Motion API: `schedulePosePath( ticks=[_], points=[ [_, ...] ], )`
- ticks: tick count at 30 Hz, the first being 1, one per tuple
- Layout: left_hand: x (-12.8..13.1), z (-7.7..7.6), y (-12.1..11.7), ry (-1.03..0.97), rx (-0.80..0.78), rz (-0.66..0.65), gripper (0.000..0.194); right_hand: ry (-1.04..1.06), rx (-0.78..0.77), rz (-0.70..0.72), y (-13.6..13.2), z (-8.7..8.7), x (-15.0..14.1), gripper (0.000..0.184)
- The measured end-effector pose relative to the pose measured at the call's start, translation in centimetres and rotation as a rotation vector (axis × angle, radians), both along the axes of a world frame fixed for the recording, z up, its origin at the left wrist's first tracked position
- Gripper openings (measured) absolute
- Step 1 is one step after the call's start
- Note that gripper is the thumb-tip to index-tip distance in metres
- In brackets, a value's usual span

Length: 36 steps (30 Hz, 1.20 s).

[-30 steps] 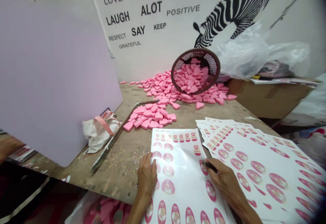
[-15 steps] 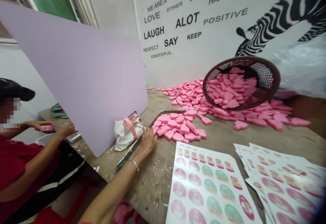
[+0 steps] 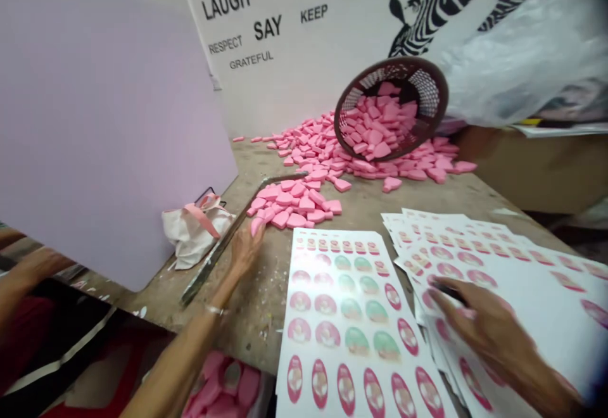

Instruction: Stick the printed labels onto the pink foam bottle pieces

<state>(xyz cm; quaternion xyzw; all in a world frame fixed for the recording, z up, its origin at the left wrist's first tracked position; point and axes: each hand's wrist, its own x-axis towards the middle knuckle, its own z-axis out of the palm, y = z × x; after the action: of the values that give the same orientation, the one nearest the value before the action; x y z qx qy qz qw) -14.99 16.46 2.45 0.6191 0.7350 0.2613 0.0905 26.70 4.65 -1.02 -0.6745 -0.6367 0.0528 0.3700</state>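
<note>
My left hand [image 3: 246, 248] is closed on a pink bottle-shaped piece [image 3: 257, 225] at the near edge of a small heap of similar pieces [image 3: 295, 205]. My right hand [image 3: 491, 326] is over the sticker sheets [image 3: 536, 291] on the right, its fingers closed around a dark slim object [image 3: 449, 292] whose kind I cannot make out. Between the hands lies a sheet of pink and green stickers [image 3: 335, 316], its upper edge near the small heap.
A brown basket [image 3: 439, 98] lies on its side, spilling pink pieces onto the table [image 3: 361, 206]. A metal bar [image 3: 209, 272] and a white cloth bag [image 3: 190, 234] lie left, beside a lilac panel [image 3: 118, 139]. A co-worker's hand [image 3: 45, 265] is beyond it.
The view has swung right and down. My right hand has come into view over the right-hand sheets with the dark object. My left hand now has a pink piece at its fingertips.
</note>
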Motion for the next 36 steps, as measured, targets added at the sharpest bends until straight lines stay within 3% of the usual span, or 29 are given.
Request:
schedulePosePath(
  ticks=[4,7,10,14,22,27,32,36],
  points=[
    [5.3,-0.3,-7.7,-0.35,-0.081,-0.167,0.043,0.123,-0.19,0.123,0.7,-0.5,-6.2,0.034],
    [9.2,-1.2,-12.0,-0.913,-0.202,-0.214,0.042,0.062,-0.139,0.186,1.2,-0.2,-9.3,0.029],
    [11.9,-1.9,-13.9,-1.162,-0.261,-0.191,0.044,-0.084,-0.07,0.242,0.9,-0.1,-10.4,0.021],
    [13.3,-2.4,-15.0,-1.215,-0.248,-0.237,0.046,-0.188,-0.009,0.235,-1.0,-0.6,-10.8,0.013],
    [13.0,-2.7,-18.5,-1.237,-0.356,-0.211,0.048,-0.246,0.04,0.242,-5.6,-1.2,-11.6,0.011],
    [13.2,-3.3,-18.9,-1.176,-0.342,-0.246,0.045,-0.331,0.047,0.204,-6.2,-1.5,-12.0,0.012],
    [13.3,-3.1,-18.5,-1.184,-0.364,-0.253,0.044,-0.277,0.031,0.251,-6.2,-1.3,-12.0,0.012],
    [13.2,-3.1,-18.5,-1.205,-0.372,-0.255,0.043,-0.27,0.064,0.208,-6.2,-1.3,-12.1,0.012]
  ],
)
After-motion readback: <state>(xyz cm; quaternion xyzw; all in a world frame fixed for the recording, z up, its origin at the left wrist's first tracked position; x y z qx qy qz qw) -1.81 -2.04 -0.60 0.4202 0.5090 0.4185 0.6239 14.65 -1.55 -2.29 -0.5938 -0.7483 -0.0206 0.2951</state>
